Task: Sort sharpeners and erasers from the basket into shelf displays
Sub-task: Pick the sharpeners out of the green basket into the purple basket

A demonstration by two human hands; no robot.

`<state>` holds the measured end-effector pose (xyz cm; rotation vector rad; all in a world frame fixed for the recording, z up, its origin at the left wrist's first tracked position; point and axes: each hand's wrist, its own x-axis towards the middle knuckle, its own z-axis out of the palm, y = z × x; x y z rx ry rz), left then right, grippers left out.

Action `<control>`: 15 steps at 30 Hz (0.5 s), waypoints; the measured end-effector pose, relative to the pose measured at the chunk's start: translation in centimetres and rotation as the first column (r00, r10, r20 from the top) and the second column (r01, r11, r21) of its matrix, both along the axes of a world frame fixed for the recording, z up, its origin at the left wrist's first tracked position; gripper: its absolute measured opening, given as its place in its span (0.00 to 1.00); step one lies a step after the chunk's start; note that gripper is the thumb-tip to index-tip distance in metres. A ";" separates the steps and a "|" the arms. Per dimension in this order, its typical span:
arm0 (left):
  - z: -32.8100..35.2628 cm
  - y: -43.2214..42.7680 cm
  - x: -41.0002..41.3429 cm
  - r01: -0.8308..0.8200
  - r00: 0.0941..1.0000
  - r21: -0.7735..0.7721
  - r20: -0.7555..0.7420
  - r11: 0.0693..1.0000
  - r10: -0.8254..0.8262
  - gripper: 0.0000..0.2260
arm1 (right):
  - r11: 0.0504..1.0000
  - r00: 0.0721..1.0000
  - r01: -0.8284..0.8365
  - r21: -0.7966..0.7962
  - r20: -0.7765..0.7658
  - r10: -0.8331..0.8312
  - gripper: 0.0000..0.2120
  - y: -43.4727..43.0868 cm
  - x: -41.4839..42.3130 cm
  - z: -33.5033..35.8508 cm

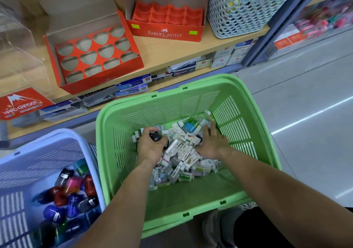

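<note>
Green basket (238, 133) stood just in front of the shelf (219, 45), both hands inside it.

Left hand (150, 148): fingers curled round a black sharpener (155, 136), lifted slightly clear of the pile. Judged as a pick being sorted out of the mix.

Right hand (212, 144): fingers spread and lying flat on the erasers (183, 152), pinching nothing. Likely raking the small boxed erasers aside to expose sharpeners beneath. A teal sharpener (191, 126) lay just beyond its fingertips.

Lavender basket (28, 161), beside the green one on the left, held only coloured sharpeners (72, 196). It appeared to serve as a holding bin, so the black one probably belonged there.

On the shelf, the red cut-out tray (103, 79) and the Faber-Castell box (152, 28) showed all cells unfilled. Display loading not yet begun; sorting at an early-to-middle stage, with most erasers unsorted.
</note>
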<state>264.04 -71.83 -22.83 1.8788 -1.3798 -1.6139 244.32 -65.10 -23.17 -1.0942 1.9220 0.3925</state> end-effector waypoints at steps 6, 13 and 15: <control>0.3 0.1 0.0 0.038 0.999 -0.008 0.027 0.999 -0.038 0.15 | 0.974 0.946 0.095 -0.205 0.324 -0.024 0.29 0.8 2.7 -0.5; 0.4 0.2 -0.2 0.113 0.993 0.000 0.040 0.994 -0.113 0.16 | 0.957 0.958 0.182 -0.228 -0.178 -0.224 0.34 2.2 1.5 -1.0; 0.3 0.3 -0.2 0.116 0.992 0.011 0.039 0.993 -0.117 0.16 | 0.928 0.931 0.302 -0.220 -0.142 -0.337 0.34 2.0 1.0 -1.0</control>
